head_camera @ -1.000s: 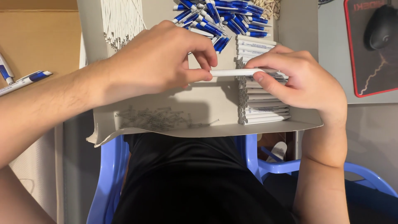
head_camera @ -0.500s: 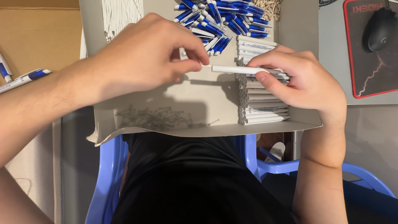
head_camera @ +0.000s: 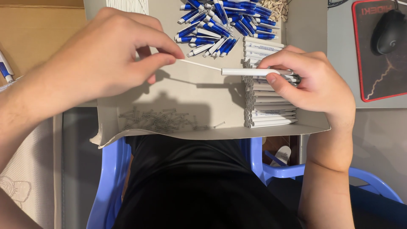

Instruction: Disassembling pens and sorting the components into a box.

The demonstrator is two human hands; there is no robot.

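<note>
Left hand (head_camera: 97, 59) pinches a thin refill (head_camera: 199, 65), its tip at the mouth of the white pen barrel (head_camera: 250, 72) gripped by the right hand (head_camera: 309, 80) over the cardboard tray (head_camera: 203, 101); not seated yet, and a stack of barrels (head_camera: 267, 112) waits below.

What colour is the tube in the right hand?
White: the tube held by the right hand is plain white, seen in the head view.

Illumination is bright, warm and even, from overhead. The left hand (head_camera: 101, 63) casts a soft shadow onto the tray (head_camera: 212, 97) floor, down and to the right of it; the right hand (head_camera: 309, 82) shades the tubes (head_camera: 267, 110) beneath it. No glare. Focus is sharp at centre; slight softness and stretching appear at the frame edges.
</note>
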